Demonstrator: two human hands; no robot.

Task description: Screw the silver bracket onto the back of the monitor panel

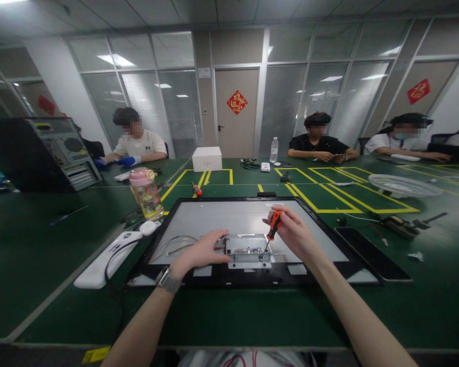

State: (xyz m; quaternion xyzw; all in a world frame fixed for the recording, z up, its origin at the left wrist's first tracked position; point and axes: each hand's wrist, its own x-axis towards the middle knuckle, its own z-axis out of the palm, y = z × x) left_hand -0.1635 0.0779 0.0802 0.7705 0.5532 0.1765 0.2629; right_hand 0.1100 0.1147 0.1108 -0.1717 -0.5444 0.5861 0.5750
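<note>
A flat display panel (210, 214) with a black frame lies back side up on the table. A metal plate with a small circuit board (248, 251) sits at its lower middle. My right hand (290, 232) is closed around an orange-and-black screwdriver (275, 224), held tilted, its tip down at the right part of the board. At the plate's left edge, my left hand (202, 250) lies with fingers stretched and thumb apart, touching the plate. Thin cables (176, 244) run across the panel to the left of the plate.
On the left are a white power bank (107, 260), a pink-lidded bottle (145, 193) and a computer tower (42, 153). A black phone (373, 253) lies on the right. Beyond stand a white box (207, 159) and a water bottle (274, 150). Several people sit across the table.
</note>
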